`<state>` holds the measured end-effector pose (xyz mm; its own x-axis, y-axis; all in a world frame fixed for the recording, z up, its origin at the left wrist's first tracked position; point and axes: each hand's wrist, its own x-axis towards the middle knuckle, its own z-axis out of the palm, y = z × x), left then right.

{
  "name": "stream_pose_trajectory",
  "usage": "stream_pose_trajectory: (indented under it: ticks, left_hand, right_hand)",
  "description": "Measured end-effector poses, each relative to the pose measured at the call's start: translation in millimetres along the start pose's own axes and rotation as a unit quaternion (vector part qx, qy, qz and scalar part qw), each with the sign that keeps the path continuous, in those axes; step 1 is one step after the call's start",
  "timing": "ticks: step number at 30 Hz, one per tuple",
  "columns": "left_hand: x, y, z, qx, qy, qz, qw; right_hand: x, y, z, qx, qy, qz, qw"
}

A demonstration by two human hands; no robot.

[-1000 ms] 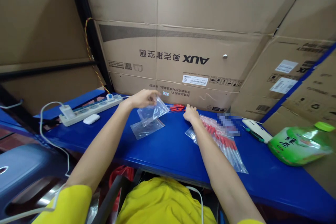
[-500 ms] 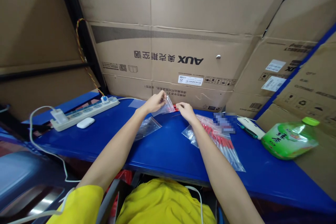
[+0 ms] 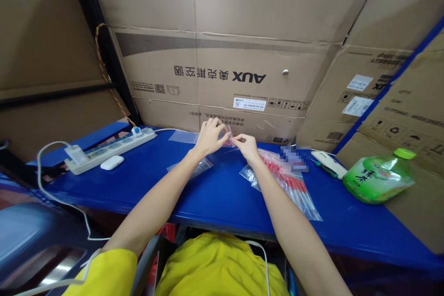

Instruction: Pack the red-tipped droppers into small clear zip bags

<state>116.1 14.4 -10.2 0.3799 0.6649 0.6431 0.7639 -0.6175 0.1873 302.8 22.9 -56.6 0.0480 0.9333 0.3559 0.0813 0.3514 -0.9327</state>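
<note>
Pinching a small clear bag (image 3: 227,135) between left hand (image 3: 209,136) and right hand (image 3: 247,146) at the worktop's (image 3: 222,194) back edge, we judge filling underway; red pieces (image 3: 233,142) need sliding in.

free: blue tabletop (image 3: 222,199) centre | blocked: cardboard boxes (image 3: 215,74) behind, green bottle (image 3: 378,178) right

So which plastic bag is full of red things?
The long clear bag under the right forearm, packed with red-tipped pieces. The flat bags by the left arm look empty.
</note>
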Motion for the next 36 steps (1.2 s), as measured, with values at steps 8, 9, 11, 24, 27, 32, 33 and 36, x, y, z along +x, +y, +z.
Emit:
stream_pose_trajectory:
  ticks: [8, 9, 11, 24, 27, 32, 33, 36]
  left_hand:
    - [2.9, -4.6, 14.8, -0.100, -0.056, -0.005, 0.993]
    - [3.1, -6.9, 14.9, -0.096, -0.061, 0.001, 0.994]
    - [2.9, -9.9, 13.4, -0.078, -0.069, 0.011, 0.994]
    - [0.1, -3.5, 12.5, -0.017, -0.083, 0.055, 0.995]
    - [-0.6, 1.5, 10.5, -0.015, -0.069, 0.066, 0.995]
    - [-6.2, 17.6, 9.7, -0.059, 0.018, -0.022, 0.998]
    - [-7.6, 20.7, 12.7, -0.080, 0.035, -0.066, 0.994]
    - [-10.1, 28.7, 27.6, -0.219, 0.025, -0.203, 0.954]
  right_hand:
    - [-6.2, -6.0, 5.1, 0.034, -0.058, 0.020, 0.998]
    - [-6.4, -5.8, 5.3, 0.042, -0.065, 0.023, 0.997]
    - [-6.0, -4.9, 5.0, 0.048, -0.051, 0.028, 0.997]
    - [-3.6, -1.7, 4.6, -0.111, 0.010, -0.087, 0.990]
    - [-5.3, -0.3, 5.7, -0.195, 0.041, -0.045, 0.979]
    - [-1.8, 5.7, -0.6, -0.162, 0.118, 0.016, 0.980]
    - [0.4, 5.6, -1.9, -0.120, 0.133, 0.020, 0.984]
    - [7.7, 1.4, -3.1, 0.031, 0.164, 0.020, 0.986]
